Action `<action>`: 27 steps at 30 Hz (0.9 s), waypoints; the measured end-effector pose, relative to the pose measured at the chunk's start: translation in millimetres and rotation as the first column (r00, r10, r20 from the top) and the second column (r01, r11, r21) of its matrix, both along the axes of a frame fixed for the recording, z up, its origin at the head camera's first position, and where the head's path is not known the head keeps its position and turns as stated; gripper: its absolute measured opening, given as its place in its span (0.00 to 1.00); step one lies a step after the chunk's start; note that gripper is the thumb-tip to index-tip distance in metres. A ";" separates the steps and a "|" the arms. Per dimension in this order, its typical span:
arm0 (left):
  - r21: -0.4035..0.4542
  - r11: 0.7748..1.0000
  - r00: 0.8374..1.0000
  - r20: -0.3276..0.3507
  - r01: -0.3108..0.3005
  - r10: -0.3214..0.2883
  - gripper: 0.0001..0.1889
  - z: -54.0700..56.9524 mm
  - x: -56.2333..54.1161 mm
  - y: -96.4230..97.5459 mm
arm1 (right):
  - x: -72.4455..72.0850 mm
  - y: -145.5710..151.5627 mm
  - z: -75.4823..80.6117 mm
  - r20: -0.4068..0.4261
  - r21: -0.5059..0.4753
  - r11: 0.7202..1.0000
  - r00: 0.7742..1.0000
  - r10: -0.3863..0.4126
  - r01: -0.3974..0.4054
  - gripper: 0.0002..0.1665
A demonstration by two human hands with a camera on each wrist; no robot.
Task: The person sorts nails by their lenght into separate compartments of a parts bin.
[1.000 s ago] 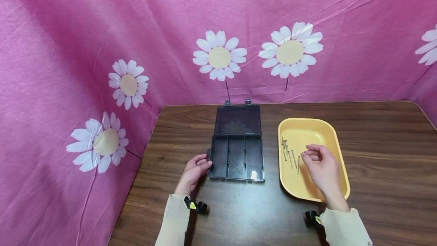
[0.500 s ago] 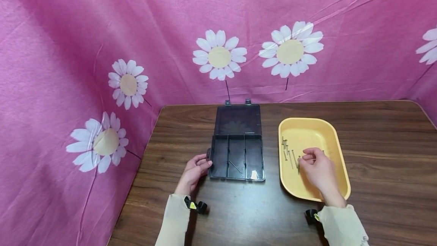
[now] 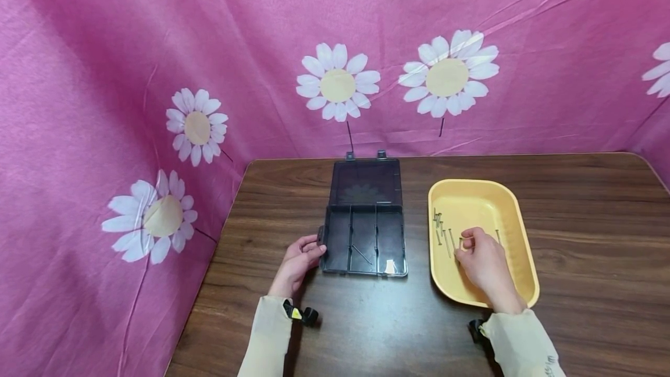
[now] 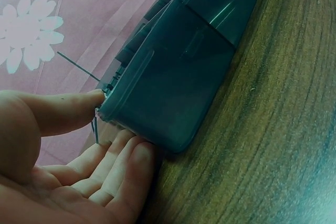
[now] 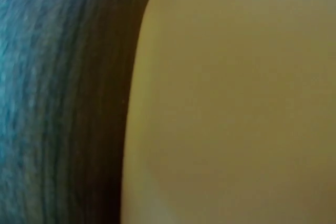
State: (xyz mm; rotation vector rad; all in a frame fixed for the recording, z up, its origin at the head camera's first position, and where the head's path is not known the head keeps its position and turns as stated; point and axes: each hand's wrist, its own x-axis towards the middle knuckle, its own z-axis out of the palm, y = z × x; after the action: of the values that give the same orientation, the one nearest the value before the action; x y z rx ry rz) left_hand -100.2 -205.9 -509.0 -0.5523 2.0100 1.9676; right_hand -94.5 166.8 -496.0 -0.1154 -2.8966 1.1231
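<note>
My left hand (image 3: 295, 263) holds the left edge of a dark see-through organizer box (image 3: 389, 237), thumb on the upper rim and fingers at the side, as the left wrist view shows. The box's lid (image 3: 364, 182) lies folded back. One nail (image 3: 362, 255) lies slanted in its middle compartment. My right hand (image 3: 487, 263) is inside the yellow tray (image 3: 481, 196), thumb and bent fingers around a nail (image 3: 460, 242); I cannot tell whether they grip it. Several thin nails (image 3: 447, 244) lie left of that hand. The right wrist view shows mostly blurred tray.
Another nail (image 3: 498, 237) lies on the right side of the tray. Box and tray stand apart on a dark wooden table (image 3: 366, 324). A pink cloth (image 3: 262, 74) with white flowers hangs behind and at the left.
The right hand has moved slightly left and down over the tray, its fingertips closing in around a nail. A nail on the tray's right side has come into view. The left hand stays put.
</note>
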 end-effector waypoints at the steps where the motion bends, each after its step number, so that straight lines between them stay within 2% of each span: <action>1: 0.001 1.000 1.000 -0.001 0.000 0.000 0.24 -0.2 -0.4 0.0 | -0.3 0.0 -0.4 0.001 0.004 1.000 1.000 0.004 -0.004 0.18; 10: 0.004 1.000 1.000 0.002 -0.004 0.004 0.23 1.3 -0.9 0.3 | -1.1 -0.5 -3.2 -0.002 0.033 0.999 1.000 0.020 -0.019 0.19; 27: 0.045 0.999 1.000 -0.003 0.006 -0.006 0.24 1.5 1.3 0.8 | -0.1 12.3 3.0 0.121 0.017 0.998 0.991 0.056 -0.058 0.21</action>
State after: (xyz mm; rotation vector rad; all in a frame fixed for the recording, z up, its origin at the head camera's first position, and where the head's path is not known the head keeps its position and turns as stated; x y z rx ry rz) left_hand -98.9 -205.0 -507.5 -0.5331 1.9619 2.0054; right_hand -94.6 179.1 -493.0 -0.1038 -3.0349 1.1335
